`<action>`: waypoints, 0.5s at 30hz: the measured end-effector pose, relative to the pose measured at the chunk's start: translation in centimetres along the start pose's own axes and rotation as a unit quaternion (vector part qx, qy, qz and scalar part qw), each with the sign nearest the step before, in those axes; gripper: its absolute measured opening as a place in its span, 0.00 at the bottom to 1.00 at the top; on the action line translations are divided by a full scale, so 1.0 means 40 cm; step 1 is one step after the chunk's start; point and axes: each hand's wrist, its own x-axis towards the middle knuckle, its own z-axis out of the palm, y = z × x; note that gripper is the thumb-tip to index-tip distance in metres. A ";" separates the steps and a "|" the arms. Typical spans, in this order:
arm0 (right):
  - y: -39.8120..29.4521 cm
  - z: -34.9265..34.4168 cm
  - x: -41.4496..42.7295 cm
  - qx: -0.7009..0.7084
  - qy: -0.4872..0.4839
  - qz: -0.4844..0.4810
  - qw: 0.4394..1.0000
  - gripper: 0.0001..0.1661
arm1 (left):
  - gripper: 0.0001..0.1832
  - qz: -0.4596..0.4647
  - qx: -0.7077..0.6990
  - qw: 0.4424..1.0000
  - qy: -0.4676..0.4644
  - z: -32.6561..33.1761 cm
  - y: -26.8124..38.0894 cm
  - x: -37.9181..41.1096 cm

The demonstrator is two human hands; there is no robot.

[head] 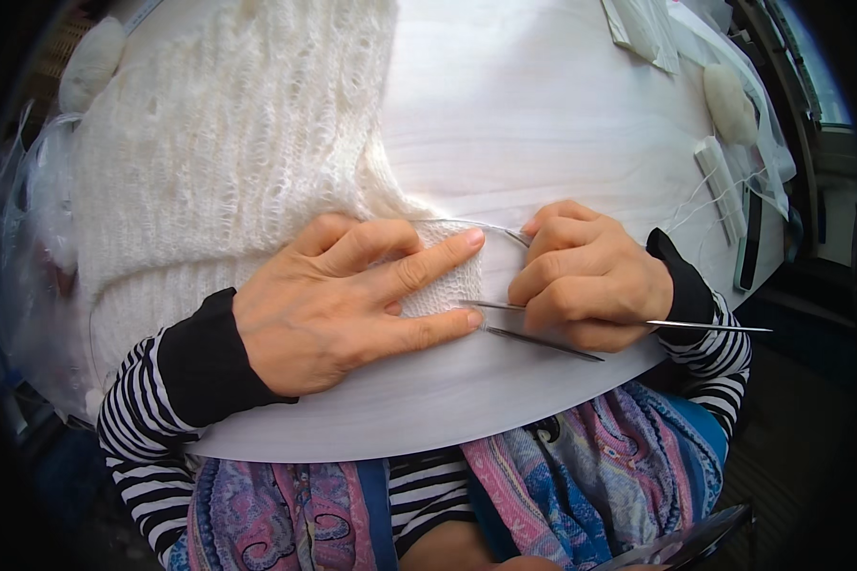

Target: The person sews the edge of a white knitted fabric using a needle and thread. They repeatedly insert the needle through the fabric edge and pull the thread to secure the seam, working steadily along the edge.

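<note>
A white openwork knitted fabric (243, 128) covers the left half of the table. My left hand (336, 300) lies palm down on its narrow end, fingers spread, index and middle fingertips at the fabric's right edge. Just right of that edge, my right hand (585, 278) is curled around a thin metal knitting needle (707, 326); its tip reaches the fabric between my left fingers. Another metal needle (543, 344) lies below, one end at my left fingertip. A strand of white yarn runs from the fabric's upper edge to a metal tip by my right thumb.
A pale rounded object (730, 105) and a white bar-shaped item (720, 189) lie at the right, with loose threads and a dark-edged flat device (748, 239). Clear plastic bags (43, 193) stand at the left, below another pale rounded object (93, 64). The table's curved edge (343, 457) is near my lap.
</note>
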 end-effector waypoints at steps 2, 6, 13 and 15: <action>-0.003 0.001 0.003 -0.001 -0.005 -0.007 1.000 0.06 | 0.26 0.002 0.001 1.000 0.000 -0.001 -0.001 0.001; 0.000 -0.007 0.009 0.016 -0.020 -0.013 1.000 0.06 | 0.26 0.002 0.005 1.000 -0.003 -0.002 0.001 0.001; 0.000 -0.003 0.001 0.006 0.001 0.005 1.000 0.06 | 0.26 0.006 0.012 1.000 -0.018 -0.006 0.000 0.002; 0.000 0.000 0.002 -0.004 0.001 0.002 1.000 0.06 | 0.25 0.008 0.014 1.000 -0.020 -0.007 -0.001 0.002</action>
